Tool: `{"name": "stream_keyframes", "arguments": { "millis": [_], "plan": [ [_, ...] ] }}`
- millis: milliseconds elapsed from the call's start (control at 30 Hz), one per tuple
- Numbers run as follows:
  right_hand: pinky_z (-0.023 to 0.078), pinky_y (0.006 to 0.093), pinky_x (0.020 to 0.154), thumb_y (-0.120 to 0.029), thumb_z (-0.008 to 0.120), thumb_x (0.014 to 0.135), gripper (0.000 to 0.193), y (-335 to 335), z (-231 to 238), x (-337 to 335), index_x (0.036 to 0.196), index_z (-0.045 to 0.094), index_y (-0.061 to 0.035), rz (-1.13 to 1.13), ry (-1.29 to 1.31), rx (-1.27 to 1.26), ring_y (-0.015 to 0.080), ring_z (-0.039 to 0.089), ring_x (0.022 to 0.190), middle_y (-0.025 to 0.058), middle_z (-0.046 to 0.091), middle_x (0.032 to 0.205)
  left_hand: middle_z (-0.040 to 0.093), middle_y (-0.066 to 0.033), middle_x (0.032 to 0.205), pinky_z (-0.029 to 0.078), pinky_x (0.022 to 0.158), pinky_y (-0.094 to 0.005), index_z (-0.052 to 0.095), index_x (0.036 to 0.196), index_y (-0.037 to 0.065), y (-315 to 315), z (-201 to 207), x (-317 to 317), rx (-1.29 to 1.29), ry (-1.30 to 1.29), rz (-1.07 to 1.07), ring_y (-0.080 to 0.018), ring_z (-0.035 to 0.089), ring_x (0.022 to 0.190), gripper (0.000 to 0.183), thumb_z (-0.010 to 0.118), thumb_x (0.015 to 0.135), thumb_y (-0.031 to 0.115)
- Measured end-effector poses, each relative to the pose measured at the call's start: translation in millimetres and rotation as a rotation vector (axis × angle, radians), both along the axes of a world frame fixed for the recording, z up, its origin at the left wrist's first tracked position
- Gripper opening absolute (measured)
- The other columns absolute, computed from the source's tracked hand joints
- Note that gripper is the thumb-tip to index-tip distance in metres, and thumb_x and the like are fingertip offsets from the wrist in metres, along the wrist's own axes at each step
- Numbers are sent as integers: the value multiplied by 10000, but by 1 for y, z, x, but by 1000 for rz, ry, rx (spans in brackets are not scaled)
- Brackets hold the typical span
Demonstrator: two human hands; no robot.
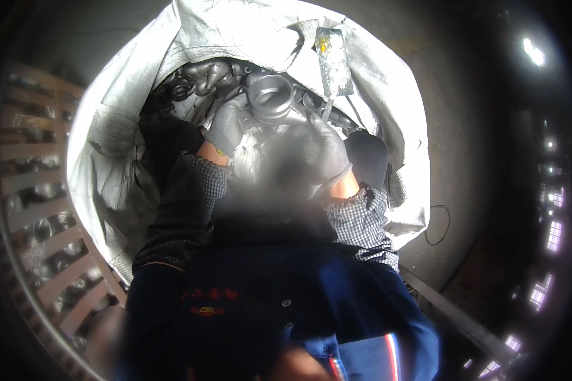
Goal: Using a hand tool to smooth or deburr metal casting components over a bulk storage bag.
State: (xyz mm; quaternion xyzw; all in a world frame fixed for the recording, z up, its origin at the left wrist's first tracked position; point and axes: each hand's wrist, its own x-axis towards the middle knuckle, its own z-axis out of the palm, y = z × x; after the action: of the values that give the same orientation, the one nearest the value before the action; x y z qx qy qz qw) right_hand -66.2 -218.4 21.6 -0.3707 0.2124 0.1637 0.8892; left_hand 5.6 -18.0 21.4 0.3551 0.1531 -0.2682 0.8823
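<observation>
A grey metal pipe fitting [271, 98] with a wide round mouth is held up in front of me, its opening facing up. My left hand [227, 124], in a pale grey glove, grips its left side. My right hand [332, 149], gloved too, closes on the right side, its fingertips partly lost in glare. Just beyond the right fingers stands a flat, speckled rectangular plate [333, 60] with a yellow spot. A narrow strip runs from it down to those fingers; whether they touch it I cannot tell. A blurred haze covers the space between my wrists.
A large white woven sack [407, 120] surrounds my arms, its rim folded outward. More grey metal fittings [211, 76] lie heaped inside it, at the far left. On the left stands a slatted brown crate [41, 184] with metal parts behind its slats. A thin cable [448, 225] curls on the floor at right.
</observation>
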Motion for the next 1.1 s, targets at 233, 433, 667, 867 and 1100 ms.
{"name": "stream_keyframes", "arguments": {
  "millis": [233, 433, 667, 867, 1100],
  "plan": [
    [223, 194, 353, -319, 457, 976, 360, 6, 29, -6, 862, 580, 0, -5, -91, -415, 36, 309, 379, 48, 565, 607, 616, -47, 1033, 507, 792, -316, 583, 1090, 63, 4, -19, 4, 36, -144, 14, -156, 604, 901, 198, 487, 931, 132],
    [215, 200, 363, -455, 456, 952, 521, 4, 27, -7, 660, 561, -36, -50, -62, -520, 44, 302, 377, -44, 354, 457, 646, -37, 970, 476, 687, -268, 590, 1077, 64, 6, -26, 2, 112, -76, 15, -126, 599, 855, 190, 493, 952, 169],
    [240, 201, 375, -486, 438, 945, 537, -11, -19, -3, 686, 556, -30, -3, -101, -311, 55, 315, 389, -29, 378, 480, 639, -31, 889, 443, 632, -238, 605, 1039, 70, 5, 3, -5, 324, -237, 54, -101, 571, 757, 152, 542, 924, 148],
    [251, 199, 384, -444, 421, 964, 490, 5, 8, 1, 787, 570, -12, -48, -79, -351, 57, 342, 434, 4, 448, 573, 647, -53, 871, 433, 569, -231, 622, 1035, 29, 14, 0, -2, 353, -348, 69, -106, 553, 642, 187, 576, 896, 146],
    [245, 198, 402, -375, 456, 967, 389, 20, 28, -3, 920, 580, -9, 111, -5, -424, 53, 334, 448, -2, 487, 625, 641, -27, 920, 489, 737, -236, 665, 925, 31, 36, 11, -18, 806, -749, 307, -104, 601, 874, 110, 599, 859, 88]
  ]
}}
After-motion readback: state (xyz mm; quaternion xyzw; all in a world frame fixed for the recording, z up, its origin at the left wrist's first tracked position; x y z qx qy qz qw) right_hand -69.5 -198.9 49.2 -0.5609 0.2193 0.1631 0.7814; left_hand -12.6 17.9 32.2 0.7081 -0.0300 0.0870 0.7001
